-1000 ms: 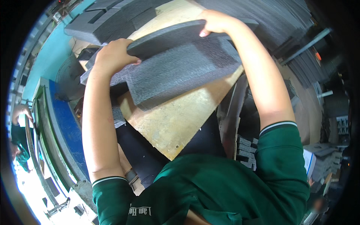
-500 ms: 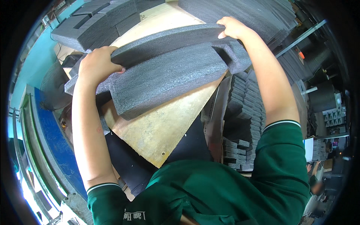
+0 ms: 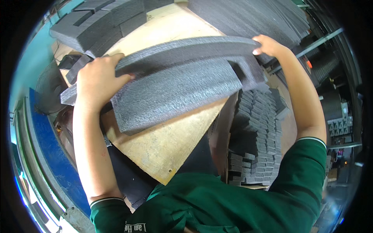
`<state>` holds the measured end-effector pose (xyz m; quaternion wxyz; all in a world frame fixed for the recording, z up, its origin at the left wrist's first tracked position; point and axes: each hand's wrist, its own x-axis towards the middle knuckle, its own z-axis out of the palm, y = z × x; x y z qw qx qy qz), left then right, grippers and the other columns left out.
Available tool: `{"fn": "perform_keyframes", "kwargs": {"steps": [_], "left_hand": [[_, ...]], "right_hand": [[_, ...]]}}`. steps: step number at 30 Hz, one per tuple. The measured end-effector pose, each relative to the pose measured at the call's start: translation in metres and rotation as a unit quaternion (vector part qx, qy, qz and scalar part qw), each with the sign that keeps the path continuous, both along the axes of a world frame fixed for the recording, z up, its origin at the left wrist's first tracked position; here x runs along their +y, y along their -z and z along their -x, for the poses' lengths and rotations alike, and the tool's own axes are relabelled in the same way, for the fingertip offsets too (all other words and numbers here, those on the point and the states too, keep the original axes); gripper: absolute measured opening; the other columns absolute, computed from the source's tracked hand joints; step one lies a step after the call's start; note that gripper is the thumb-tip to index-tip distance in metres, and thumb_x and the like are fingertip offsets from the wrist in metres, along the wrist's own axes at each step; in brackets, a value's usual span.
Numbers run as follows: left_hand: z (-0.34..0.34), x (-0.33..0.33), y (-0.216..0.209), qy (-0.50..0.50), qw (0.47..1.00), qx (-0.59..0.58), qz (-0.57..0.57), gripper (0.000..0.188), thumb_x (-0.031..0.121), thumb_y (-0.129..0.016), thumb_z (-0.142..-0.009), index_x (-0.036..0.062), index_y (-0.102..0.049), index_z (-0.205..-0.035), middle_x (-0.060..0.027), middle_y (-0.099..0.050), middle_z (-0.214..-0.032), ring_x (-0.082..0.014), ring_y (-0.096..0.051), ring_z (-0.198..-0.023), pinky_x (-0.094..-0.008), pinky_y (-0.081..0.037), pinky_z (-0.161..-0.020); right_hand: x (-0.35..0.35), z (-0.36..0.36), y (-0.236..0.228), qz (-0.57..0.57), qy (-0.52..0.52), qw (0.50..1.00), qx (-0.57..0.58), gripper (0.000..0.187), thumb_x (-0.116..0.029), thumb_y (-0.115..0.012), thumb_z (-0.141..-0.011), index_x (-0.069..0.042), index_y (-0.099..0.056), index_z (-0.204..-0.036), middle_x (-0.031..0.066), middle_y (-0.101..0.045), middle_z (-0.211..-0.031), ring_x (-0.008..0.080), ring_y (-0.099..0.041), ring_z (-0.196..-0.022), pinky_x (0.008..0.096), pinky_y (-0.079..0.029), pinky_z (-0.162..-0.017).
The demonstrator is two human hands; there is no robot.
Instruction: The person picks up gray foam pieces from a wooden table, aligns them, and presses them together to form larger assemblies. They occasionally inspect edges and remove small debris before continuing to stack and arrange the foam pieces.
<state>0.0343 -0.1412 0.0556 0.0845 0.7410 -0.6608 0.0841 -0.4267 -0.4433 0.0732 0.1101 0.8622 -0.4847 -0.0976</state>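
Observation:
A long dark-grey foam strip [image 3: 186,52] stands on its edge and bows slightly. My left hand [image 3: 99,79] grips its left end, thumb on the near face and fingers over the far side. At the right end, my right hand [image 3: 270,46] pinches the corner between thumb and fingers. Just on the near side of the strip lies a thick grey foam block [image 3: 176,93] on a wooden board [image 3: 155,151]. A further foam piece with a dark gap beside it [image 3: 254,72] shows beyond the block's right end.
Foam blocks [image 3: 112,27] are piled at the far left, and large foam sheets [image 3: 248,19] lie stacked at the far right. Many small foam pieces [image 3: 256,136] fill a space right of the board. A fan [image 3: 48,87] and a blue panel [image 3: 58,155] stand at left.
My right hand and the strip's right end have shifted right and nearer. The left hand keeps its hold, with thumb and fingers a little more spread. The whole view has shifted slightly.

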Motion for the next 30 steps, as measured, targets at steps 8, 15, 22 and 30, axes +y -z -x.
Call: {"fn": "perform_keyframes", "kwargs": {"steps": [8, 15, 22, 30], "left_hand": [[-0.001, -0.001, 0.013, -0.003, 0.998, -0.010, 0.064, 0.057, 0.052, -0.082, -0.081, 0.0159, -0.075, -0.124, -0.0151, -0.079, -0.098, -0.0308, -0.079, -0.093, -0.0444, -0.063, -0.081], [0.003, 0.033, 0.014, 0.079, 0.970, 0.016, 0.228, 0.038, 0.022, -0.085, -0.077, 0.0137, -0.070, -0.112, -0.0041, -0.074, -0.101, -0.0266, -0.073, -0.099, -0.0410, -0.054, -0.091], [-0.006, 0.106, -0.045, 0.036, 0.890, -0.044, 0.453, 0.044, 0.002, -0.080, -0.062, 0.0153, -0.073, -0.103, 0.0032, -0.072, -0.109, -0.0245, -0.066, -0.100, -0.0366, -0.052, -0.085], [0.021, 0.179, -0.003, 0.054, 0.969, -0.012, 0.242, 0.054, 0.036, -0.092, -0.063, 0.0241, -0.074, -0.113, 0.0008, -0.064, -0.136, -0.0329, -0.044, -0.143, -0.0569, -0.030, -0.119]], "right_hand": [[0.003, -0.024, 0.014, 0.007, 0.110, 0.993, -0.037, 0.062, -0.007, -0.086, -0.081, -0.004, -0.066, -0.139, 0.0236, -0.071, -0.128, 0.0274, -0.072, -0.114, 0.0417, -0.055, -0.099], [0.121, -0.117, -0.016, 0.013, 0.019, 0.988, -0.152, 0.057, -0.018, -0.087, -0.079, -0.013, -0.067, -0.132, 0.0103, -0.068, -0.128, 0.0303, -0.064, -0.126, 0.0574, -0.043, -0.111], [0.189, -0.141, -0.055, 0.403, -0.265, 0.803, -0.350, 0.054, -0.001, -0.083, -0.058, -0.010, -0.066, -0.108, 0.0083, -0.067, -0.116, 0.0336, -0.063, -0.105, 0.0460, -0.048, -0.094], [0.231, -0.118, 0.058, 0.298, -0.305, 0.852, -0.303, 0.054, 0.000, -0.074, -0.064, -0.010, -0.054, -0.113, 0.0123, -0.062, -0.142, 0.0371, -0.059, -0.126, 0.0530, -0.040, -0.108]]}}
